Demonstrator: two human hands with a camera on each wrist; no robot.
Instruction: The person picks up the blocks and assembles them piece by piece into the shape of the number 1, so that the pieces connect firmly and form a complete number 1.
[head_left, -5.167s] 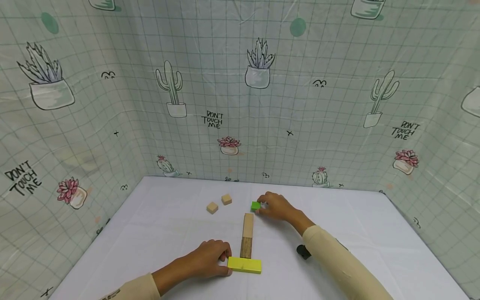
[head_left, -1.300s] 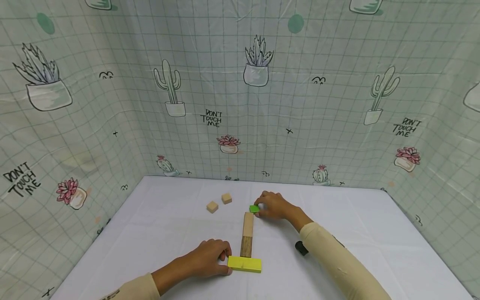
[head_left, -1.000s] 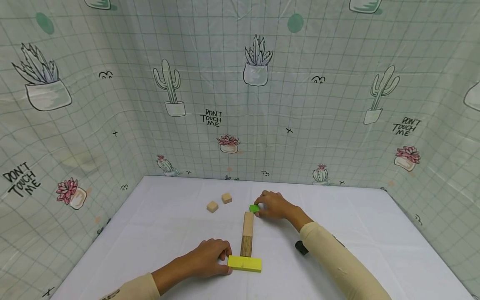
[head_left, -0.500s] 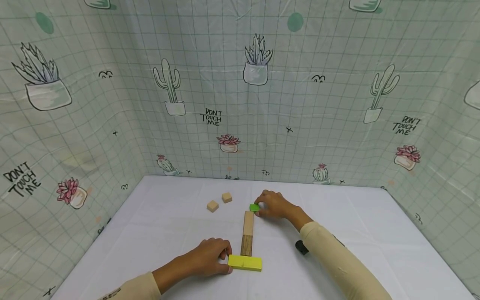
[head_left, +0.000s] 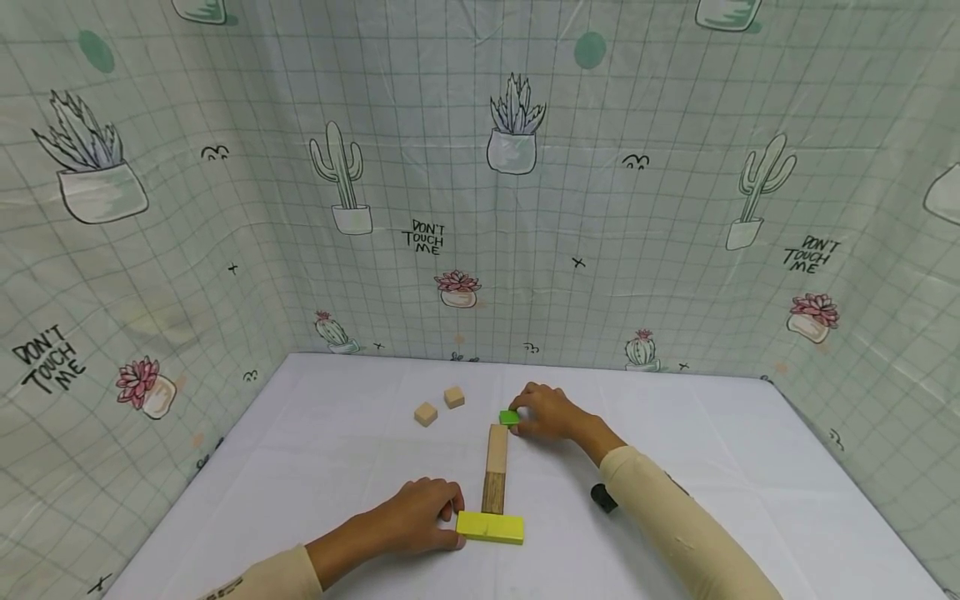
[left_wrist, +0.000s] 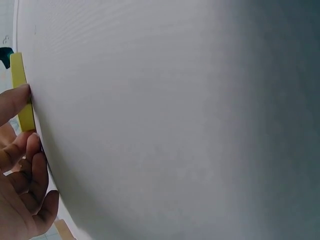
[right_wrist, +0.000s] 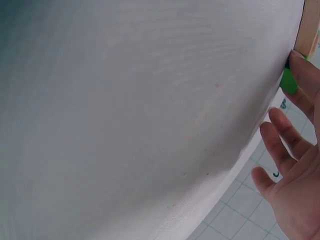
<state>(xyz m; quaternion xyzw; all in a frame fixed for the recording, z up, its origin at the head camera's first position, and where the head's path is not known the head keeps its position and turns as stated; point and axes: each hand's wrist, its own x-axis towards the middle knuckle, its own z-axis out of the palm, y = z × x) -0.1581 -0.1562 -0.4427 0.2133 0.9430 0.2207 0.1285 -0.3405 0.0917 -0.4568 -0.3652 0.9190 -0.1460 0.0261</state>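
Note:
In the head view, my left hand [head_left: 420, 517] holds the left end of a yellow rectangular block [head_left: 490, 527] with thumb and index finger. Beyond that block, a dark-grained wooden block [head_left: 493, 493] and a light wooden block [head_left: 497, 449] lie end to end in a line running away from me. At the far end of this line, my right hand [head_left: 550, 411] pinches a small green block [head_left: 508, 417] between thumb and index finger. The right wrist view shows the green block [right_wrist: 288, 81] right by the end of the light wooden block [right_wrist: 307, 27], its other fingers spread loosely.
Two small light wooden cubes, one [head_left: 426, 414] nearer and one [head_left: 453, 397] farther, lie left of the green block. A small black object [head_left: 603, 497] sits beside the right sleeve [head_left: 675, 517]. A white cloth [head_left: 322, 450] covers the table, with a cactus-print curtain [head_left: 420, 183] behind.
Since the oldest frame, my right hand has brought the green block slightly nearer, up to the light wooden block's far end. My left hand stays on the yellow block. Only slight camera shifts show lately.

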